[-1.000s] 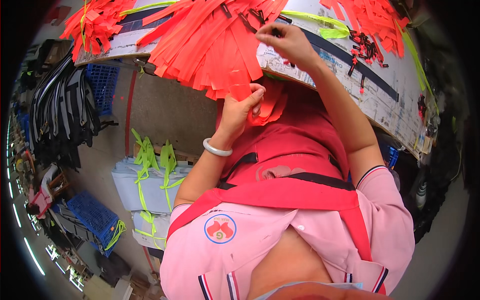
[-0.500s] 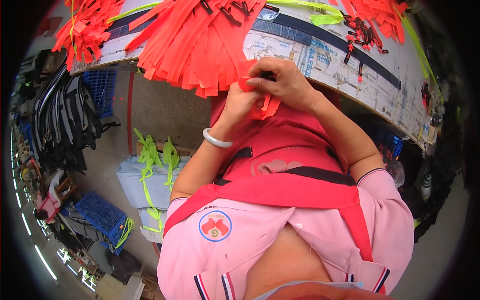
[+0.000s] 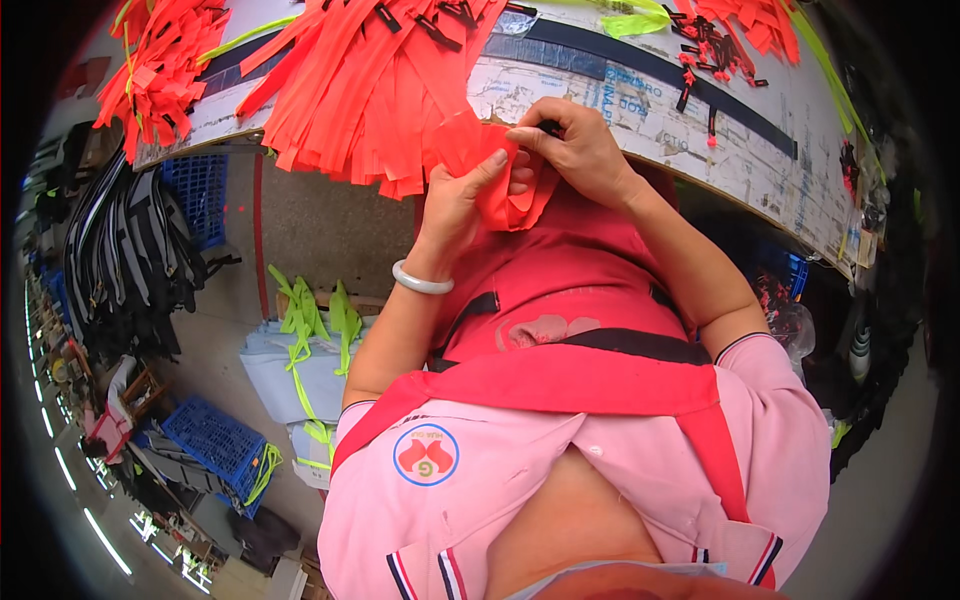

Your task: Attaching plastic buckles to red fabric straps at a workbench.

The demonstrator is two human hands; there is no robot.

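Just off the table's near edge, an orange fabric strip (image 3: 497, 205) hangs in a loose loop between my two hands. My left hand (image 3: 455, 208) is closed around it, thumb on the near side and fingertips showing beyond the strip. At its upper right edge, my right hand (image 3: 585, 155) pinches the strip between thumb and forefinger. A small dark piece shows within the curl of my right fingers; its kind is hidden. Left of my hands, a large bunch of orange strips (image 3: 355, 105) drapes over the table edge, with black zipper-pull-like ends (image 3: 437, 33) at its top.
The worn white tabletop (image 3: 560, 95) has a dark band along it. Small black-and-orange pieces (image 3: 710, 60) lie at the right, another orange bunch (image 3: 165, 70) at the far left. Black-and-grey straps (image 3: 125, 250) hang left. Below stand blue crates (image 3: 215, 440) and pale stacked sheets (image 3: 280, 370) tied with yellow-green ribbon.
My left hand has shifted left and turned, opening the crumpled strip into a wider loop. The right hand has moved slightly, still pinching the strip. The whole view has shifted a little.
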